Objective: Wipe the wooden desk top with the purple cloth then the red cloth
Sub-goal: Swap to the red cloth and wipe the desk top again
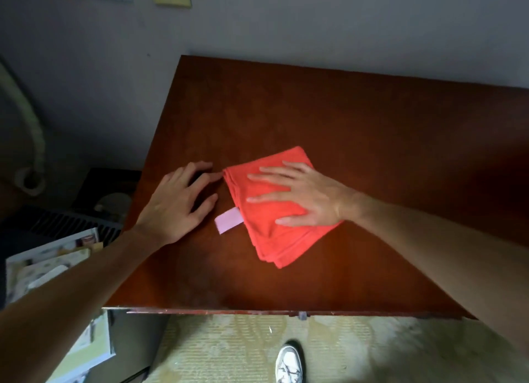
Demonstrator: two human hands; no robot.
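Note:
A folded red cloth (274, 233) with a pale label sticking out on its left lies near the middle of the dark wooden desk top (357, 119). My right hand (300, 195) presses flat on the cloth with its fingers spread and straight. Just left of the cloth, my left hand (177, 202) rests on the bare wood with loosely bent fingers and holds nothing. No purple cloth is in view.
The desk stands against a grey wall at the back. Left of it are a dark vent grille (65, 222) and stacked papers (45, 265). Below the front edge lie patterned carpet (229, 348) and a white shoe (289, 364).

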